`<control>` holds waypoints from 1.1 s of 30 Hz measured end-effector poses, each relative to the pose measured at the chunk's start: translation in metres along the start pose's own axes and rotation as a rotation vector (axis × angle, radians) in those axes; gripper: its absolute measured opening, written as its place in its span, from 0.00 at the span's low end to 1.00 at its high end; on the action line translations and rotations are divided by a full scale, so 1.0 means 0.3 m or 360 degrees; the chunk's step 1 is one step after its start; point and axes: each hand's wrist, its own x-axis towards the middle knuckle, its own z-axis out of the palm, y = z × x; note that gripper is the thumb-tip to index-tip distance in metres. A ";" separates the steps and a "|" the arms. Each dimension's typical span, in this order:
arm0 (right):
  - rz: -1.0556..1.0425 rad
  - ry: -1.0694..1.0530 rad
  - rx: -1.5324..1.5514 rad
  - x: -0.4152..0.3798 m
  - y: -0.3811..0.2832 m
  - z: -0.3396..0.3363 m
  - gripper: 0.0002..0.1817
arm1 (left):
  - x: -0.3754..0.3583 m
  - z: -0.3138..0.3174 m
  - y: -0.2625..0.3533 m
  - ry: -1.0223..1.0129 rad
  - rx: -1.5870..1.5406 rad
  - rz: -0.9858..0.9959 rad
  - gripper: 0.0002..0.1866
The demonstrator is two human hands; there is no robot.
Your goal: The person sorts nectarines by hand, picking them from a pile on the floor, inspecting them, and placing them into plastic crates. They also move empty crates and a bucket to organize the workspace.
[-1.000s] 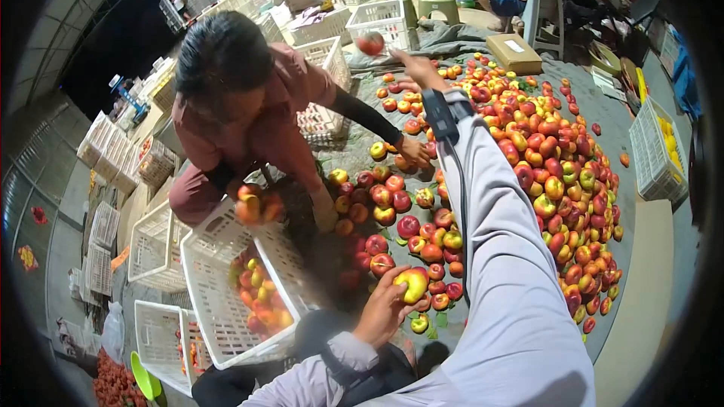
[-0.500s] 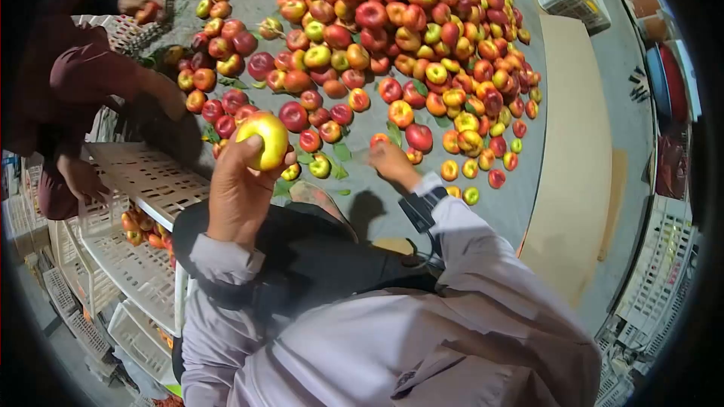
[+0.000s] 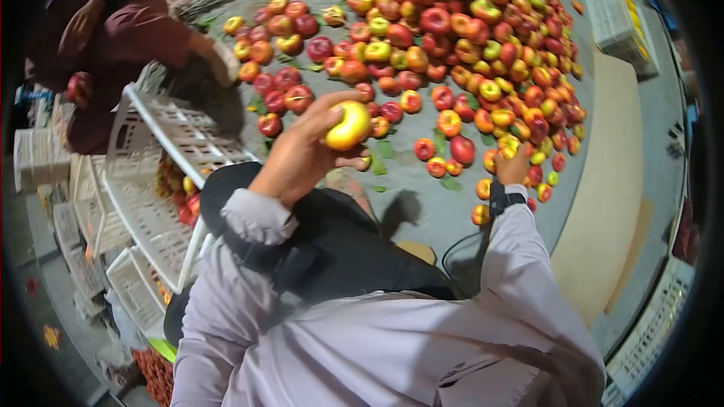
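Raised over my lap, my left hand [image 3: 302, 143] is closed round a yellow flat nectarine [image 3: 349, 125] with a reddish tinge, thumb and fingers on its sides. Further right, my right hand [image 3: 512, 169] reaches down to the near edge of a big heap of red and yellow flat nectarines [image 3: 460, 26] on the grey floor. Its fingers close round a yellow-red nectarine [image 3: 507, 152], partly hidden by them. Loose fruit and green leaves lie in front of the heap.
At the left, a co-worker [image 3: 143, 30] in dark red holds a red fruit [image 3: 78, 89]. White slatted crates [image 3: 143, 218], one with fruit inside, stand by my left leg. A cardboard sheet [image 3: 603, 173] lies right of the heap, with a white crate [image 3: 622, 22] behind it.
My right hand has moved right, from the loose fruit in front to the heap's right edge. My left hand still holds its nectarine, now turned differently. The view has shifted.
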 end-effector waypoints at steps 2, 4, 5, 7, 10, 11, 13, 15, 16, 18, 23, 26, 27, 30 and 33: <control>0.0113 -0.0299 0.0194 -0.041 -0.113 -0.024 0.29 | 0.008 -0.016 0.001 0.0006 0.0048 -0.0025 0.21; 0.0573 -0.0697 0.0658 -0.052 -0.203 0.004 0.22 | 0.007 -0.015 0.006 0.0037 -0.0008 -0.0094 0.21; 0.0521 -0.0780 0.1245 -0.068 -0.218 0.063 0.19 | 0.004 -0.021 0.001 0.0027 -0.0010 -0.0089 0.21; 0.0770 -0.1103 0.2202 -0.100 -0.333 0.099 0.15 | 0.004 -0.044 -0.003 -0.0053 -0.0192 -0.0162 0.20; 0.1204 -0.1749 0.2810 -0.161 -0.650 -0.046 0.18 | -0.001 -0.031 -0.016 0.0026 -0.0080 0.0075 0.23; 0.1148 -0.1961 0.2961 -0.185 -0.719 -0.074 0.19 | -0.005 -0.019 -0.017 0.0035 0.0003 0.0104 0.25; 0.1093 -0.2324 0.3237 -0.233 -0.845 -0.148 0.20 | -0.002 -0.016 -0.027 0.0097 0.0158 0.0150 0.27; 0.0992 -0.2563 0.3367 -0.260 -0.904 -0.163 0.21 | 0.001 -0.049 -0.014 0.0109 0.0101 0.0086 0.25; 0.0897 -0.2772 0.3496 -0.275 -0.916 -0.168 0.21 | -0.001 -0.062 -0.014 0.0102 0.0037 0.0003 0.23; 0.0770 -0.2774 0.3503 -0.299 -0.934 -0.175 0.21 | -0.006 -0.065 -0.008 0.0031 0.0002 -0.0031 0.19; 0.0707 -0.2710 0.3395 -0.323 -0.949 -0.191 0.22 | -0.009 -0.030 -0.015 0.0447 -0.0267 0.0106 0.17; 0.1025 -0.2282 0.3100 -0.345 -0.924 -0.163 0.25 | -0.011 -0.082 -0.024 0.0153 -0.0185 -0.0002 0.13; 0.1043 -0.2268 0.3054 -0.343 -0.906 -0.128 0.23 | -0.007 -0.116 -0.039 0.0226 -0.0183 -0.0038 0.12; 0.0901 -0.1881 0.2865 -0.360 -0.906 -0.120 0.17 | -0.013 -0.091 -0.028 0.0212 -0.0119 -0.0337 0.12; 0.0183 -0.1348 0.2679 -0.396 -0.939 -0.097 0.17 | -0.001 -0.064 -0.041 0.0232 -0.0018 -0.0523 0.19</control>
